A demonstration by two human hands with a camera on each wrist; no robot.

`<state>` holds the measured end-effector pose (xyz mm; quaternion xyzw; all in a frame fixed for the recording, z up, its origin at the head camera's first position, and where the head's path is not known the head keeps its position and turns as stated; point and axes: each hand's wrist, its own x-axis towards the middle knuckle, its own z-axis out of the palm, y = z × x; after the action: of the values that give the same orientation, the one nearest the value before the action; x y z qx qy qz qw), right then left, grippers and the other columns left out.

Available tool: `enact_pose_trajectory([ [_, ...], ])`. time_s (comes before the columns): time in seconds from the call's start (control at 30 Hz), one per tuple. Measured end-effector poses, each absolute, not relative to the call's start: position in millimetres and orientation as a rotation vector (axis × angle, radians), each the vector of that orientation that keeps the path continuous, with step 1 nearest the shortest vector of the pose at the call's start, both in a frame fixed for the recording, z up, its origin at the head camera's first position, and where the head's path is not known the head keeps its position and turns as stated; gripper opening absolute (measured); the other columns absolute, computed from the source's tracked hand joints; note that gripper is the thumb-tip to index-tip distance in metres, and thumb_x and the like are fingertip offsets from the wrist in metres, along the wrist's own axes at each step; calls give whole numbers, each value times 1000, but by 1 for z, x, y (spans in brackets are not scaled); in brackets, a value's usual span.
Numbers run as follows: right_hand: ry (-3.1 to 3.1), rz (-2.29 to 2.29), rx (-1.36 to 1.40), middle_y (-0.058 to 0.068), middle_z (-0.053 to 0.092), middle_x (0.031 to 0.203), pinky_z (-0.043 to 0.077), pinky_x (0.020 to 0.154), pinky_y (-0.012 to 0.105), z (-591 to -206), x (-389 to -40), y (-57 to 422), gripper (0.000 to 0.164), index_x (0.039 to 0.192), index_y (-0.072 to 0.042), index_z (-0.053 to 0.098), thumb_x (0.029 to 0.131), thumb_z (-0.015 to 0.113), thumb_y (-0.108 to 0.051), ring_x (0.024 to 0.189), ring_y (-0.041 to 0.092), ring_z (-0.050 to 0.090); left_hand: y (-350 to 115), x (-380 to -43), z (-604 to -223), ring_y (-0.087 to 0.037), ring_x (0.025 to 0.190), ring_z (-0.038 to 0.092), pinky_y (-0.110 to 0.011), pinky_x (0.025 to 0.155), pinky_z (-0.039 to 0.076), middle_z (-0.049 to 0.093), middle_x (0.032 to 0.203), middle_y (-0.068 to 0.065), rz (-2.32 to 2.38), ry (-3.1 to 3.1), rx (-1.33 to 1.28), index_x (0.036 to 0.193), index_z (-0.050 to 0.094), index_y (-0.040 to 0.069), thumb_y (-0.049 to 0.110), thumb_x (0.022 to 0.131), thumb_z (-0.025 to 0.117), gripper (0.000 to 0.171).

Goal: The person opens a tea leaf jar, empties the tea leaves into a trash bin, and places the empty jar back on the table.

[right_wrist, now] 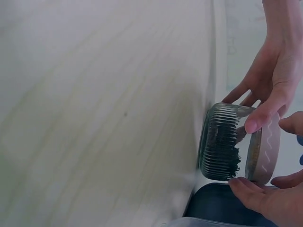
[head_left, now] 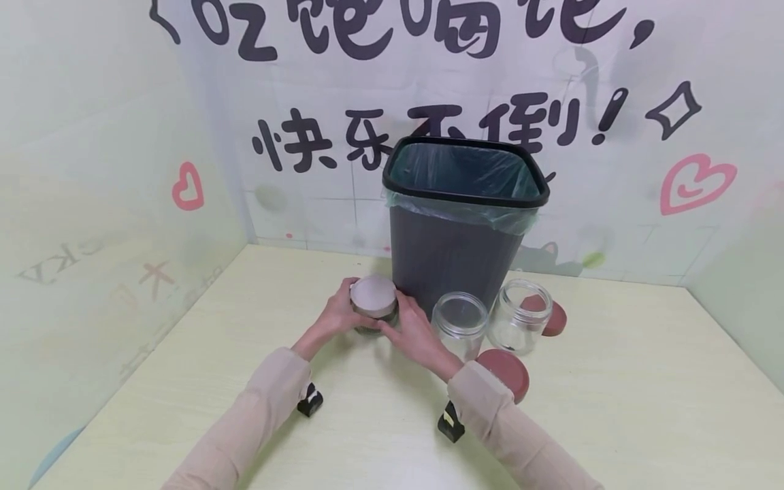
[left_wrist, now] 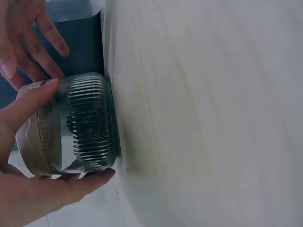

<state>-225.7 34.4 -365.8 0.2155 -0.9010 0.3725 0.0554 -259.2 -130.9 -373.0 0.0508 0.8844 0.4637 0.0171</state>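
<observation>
Lidded jar between two hands; upright on the table, just beside the dark bin.
Left hand curled round the jar, thumb across its near side; right hand loosely spread on the other side, thumb apart from the pale lid, fingertips at glass and lid, no firm grip seen; dark contents behind ribbed glass; risk, as judged: left hand bore most of the hold, so a hard sideways push up top could tip the jar against the bin; contents might spill if the lid was loose, its tightness untold; right wrist lay just beside a lidless jar; a wide backward sweep might topple that or shove the nearer red lid.
</observation>
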Motion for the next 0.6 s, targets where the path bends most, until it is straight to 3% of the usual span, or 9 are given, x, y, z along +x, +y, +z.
enact_pose_trajectory([
  [0.27, -2723, 1110, 674, 30, 50, 122, 47, 92, 50, -370, -218, 40, 70, 134, 12, 36, 83, 71, -20, 113, 39, 53, -134, -247, -372, -42, 126, 41, -55, 106, 32, 43, 137, -27, 1412, 2663, 270, 139, 28, -6, 8, 65, 84, 94],
  [0.6, -2729, 1167, 771, 31, 47, 127, 45, 92, 52, -375, -202, 53, 82, 137, 14, 30, 80, 74, -25, 115, 41, 49, -133, -225, -373, -40, 121, 45, -55, 103, 35, 50, 129, -24, 1358, 2539, 588, 132, 36, -5, 4, 62, 84, 85],
])
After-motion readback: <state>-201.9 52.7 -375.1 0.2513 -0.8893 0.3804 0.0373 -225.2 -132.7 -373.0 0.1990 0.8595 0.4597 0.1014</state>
